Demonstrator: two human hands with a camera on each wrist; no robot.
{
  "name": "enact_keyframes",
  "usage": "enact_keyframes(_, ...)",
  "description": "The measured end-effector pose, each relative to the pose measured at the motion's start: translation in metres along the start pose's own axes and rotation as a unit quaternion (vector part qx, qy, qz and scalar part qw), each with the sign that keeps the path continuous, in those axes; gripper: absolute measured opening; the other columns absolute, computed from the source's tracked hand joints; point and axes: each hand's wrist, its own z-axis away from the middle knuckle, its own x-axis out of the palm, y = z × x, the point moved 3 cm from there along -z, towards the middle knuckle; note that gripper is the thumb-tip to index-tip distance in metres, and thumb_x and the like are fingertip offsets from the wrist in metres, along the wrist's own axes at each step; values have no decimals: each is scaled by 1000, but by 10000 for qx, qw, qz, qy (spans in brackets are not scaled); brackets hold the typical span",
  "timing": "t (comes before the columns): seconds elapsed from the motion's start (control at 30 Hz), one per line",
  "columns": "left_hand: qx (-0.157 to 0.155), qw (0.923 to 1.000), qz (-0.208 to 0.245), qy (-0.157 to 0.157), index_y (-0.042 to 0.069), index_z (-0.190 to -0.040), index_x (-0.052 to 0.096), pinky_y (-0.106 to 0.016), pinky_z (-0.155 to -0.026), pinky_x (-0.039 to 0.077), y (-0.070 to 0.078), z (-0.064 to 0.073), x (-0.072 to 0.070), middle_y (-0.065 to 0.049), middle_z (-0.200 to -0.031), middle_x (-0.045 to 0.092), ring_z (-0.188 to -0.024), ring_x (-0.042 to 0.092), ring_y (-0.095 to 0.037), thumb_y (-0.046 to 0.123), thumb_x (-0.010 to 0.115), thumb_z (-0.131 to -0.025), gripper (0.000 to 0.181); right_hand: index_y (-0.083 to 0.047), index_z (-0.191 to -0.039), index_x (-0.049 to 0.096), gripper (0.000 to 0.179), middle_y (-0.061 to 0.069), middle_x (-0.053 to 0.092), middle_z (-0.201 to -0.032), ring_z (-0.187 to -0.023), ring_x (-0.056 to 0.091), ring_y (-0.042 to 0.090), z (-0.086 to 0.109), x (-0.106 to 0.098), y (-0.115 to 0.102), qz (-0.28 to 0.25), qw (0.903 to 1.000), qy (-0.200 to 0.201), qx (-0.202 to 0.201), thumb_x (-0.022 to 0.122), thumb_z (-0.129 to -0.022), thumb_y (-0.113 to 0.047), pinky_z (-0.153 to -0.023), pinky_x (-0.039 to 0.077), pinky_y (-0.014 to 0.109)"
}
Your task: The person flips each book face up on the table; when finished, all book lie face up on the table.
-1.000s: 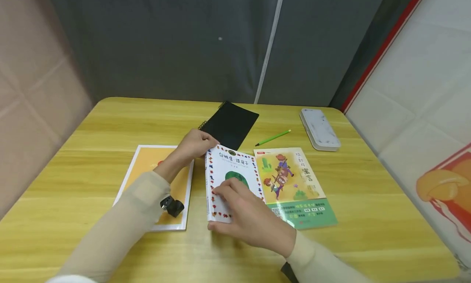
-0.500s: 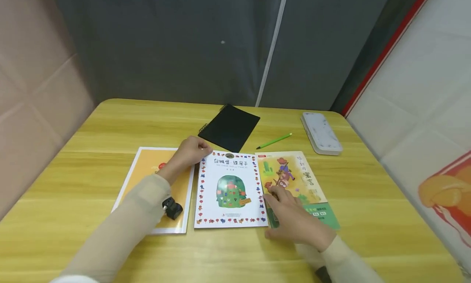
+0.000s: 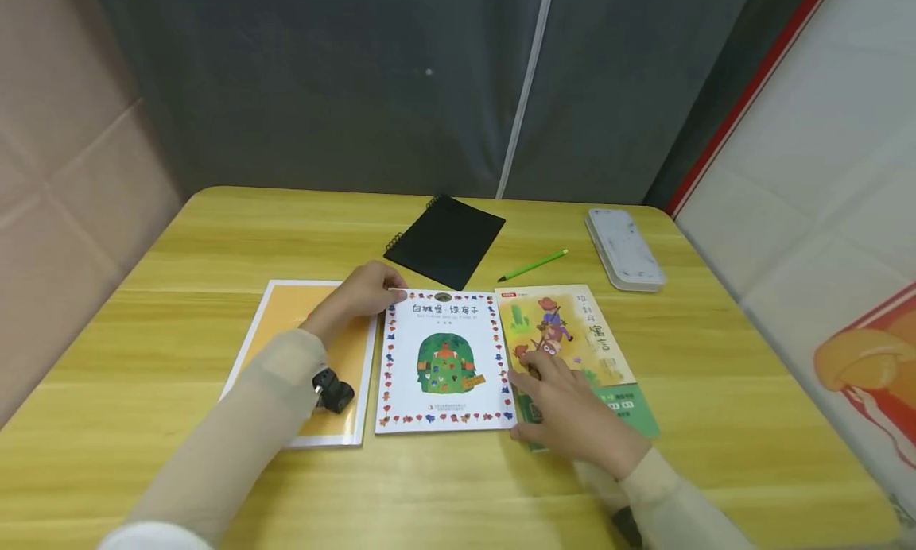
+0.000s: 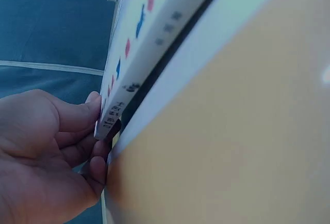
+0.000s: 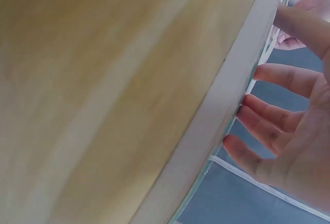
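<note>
A white picture book [image 3: 447, 367] with a flowered border and a green drawing lies in the middle of the table. At its top left corner, my left hand [image 3: 368, 290] pinches the book, thumb on the cover; the left wrist view shows its fingers [image 4: 85, 149] curled around the corner by the spine. My right hand [image 3: 576, 411] rests over a yellow and green storybook [image 3: 608, 343], fingers spread and slightly bent, with thumb and index tips at the white book's right edge. The right wrist view shows the fingertips [image 5: 234, 147] touching a cover's top surface.
An orange book [image 3: 293, 315] with a white border lies on the left, partly under my left forearm. Behind are a black spiral notebook [image 3: 451, 240], a green pencil [image 3: 533, 265] and a pale marbled case [image 3: 625, 248]. A dark curtain [image 3: 322, 89] hangs beyond the table [image 3: 458, 494].
The white book, earlier tilted up, has come down flat between the other two books. My right hand has moved off its cover to its right side. My left hand still holds the top left corner.
</note>
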Motion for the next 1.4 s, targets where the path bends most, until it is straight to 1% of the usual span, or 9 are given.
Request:
enact_keyframes(0.3,627,9960,-640,49,5,-98,72,-39,-83,41,-2,-6,2,-8,-85,65,-86,54,-26,13,67,-94,10,-8,-137,59,71,13,46,-137,-125,46,33,-2,-1,2,98,9999,-91,-12,83,-78,-41,-99,42,62)
enact_keyframes(0.5,647,9944,-827,-117,6,-103,69,-34,-73,44,2,1,-2,-9,-89,62,-83,55,-24,17,66,-95,14,-7,-138,57,70,12,46,-133,-124,45,32,-2,1,1,136,9997,-139,-123,81,-81,-40,-98,42,59)
enact_keyframes(0.63,663,9960,-599,-83,5,-110,67,-38,-80,48,3,16,-17,-12,-101,63,-92,56,-26,17,64,-97,18,-8,-139,56,69,11,46,-132,-124,44,32,-3,4,-1,76,9997,-221,-112,80,-82,-40,-99,42,59)
enact_keyframes(0.73,686,9964,-491,50,3,-113,66,-45,-88,49,-2,32,-38,-14,-109,64,-100,57,-29,18,61,-98,21,-9,-141,54,71,11,46,-134,-127,43,33,-3,5,-2,96,9996,-275,-7,79,-82,-41,-101,41,59)
enact_keyframes(0.83,697,9951,-693,144,-2,-118,63,-52,-91,48,-15,47,-65,-21,-114,63,-106,58,-34,18,60,-98,28,-9,-142,53,73,13,45,-138,-129,41,35,-2,6,-3,149,9993,-324,57,78,-83,-43,-103,40,60)
enact_keyframes(1.03,308,9922,-1196,165,-13,-125,56,-58,-87,47,-64,67,-109,-34,-117,59,-107,57,-46,19,61,-97,42,-4,-142,51,74,16,43,-139,-128,42,36,-3,2,-7,333,9983,-478,-40,78,-84,-42,-101,42,59)
enact_keyframes(1.13,61,9922,-1244,82,-15,-128,53,-57,-85,48,-84,70,-116,-35,-115,59,-103,58,-45,21,60,-97,48,-3,-140,51,74,19,42,-143,-129,43,37,-5,-4,-11,336,9971,-678,112,78,-84,-42,-103,41,60)
enact_keyframes(1.23,-131,9927,-1199,-17,-15,-131,50,-54,-83,49,-96,71,-116,-35,-115,58,-101,58,-43,25,59,-98,53,-4,-139,53,71,19,41,-145,-131,43,38,-11,-13,-23,113,9979,-606,204,77,-85,-42,-107,38,58)
enact_keyframes(1.4,-344,9938,-1040,-163,-15,-134,47,-56,-87,48,-107,69,-113,-38,-122,54,-105,57,-44,30,59,-99,58,-6,-141,51,64,18,40,-149,-133,43,37,-33,-20,-65,-768,9955,-205,-519,71,-91,-41,-108,38,54)
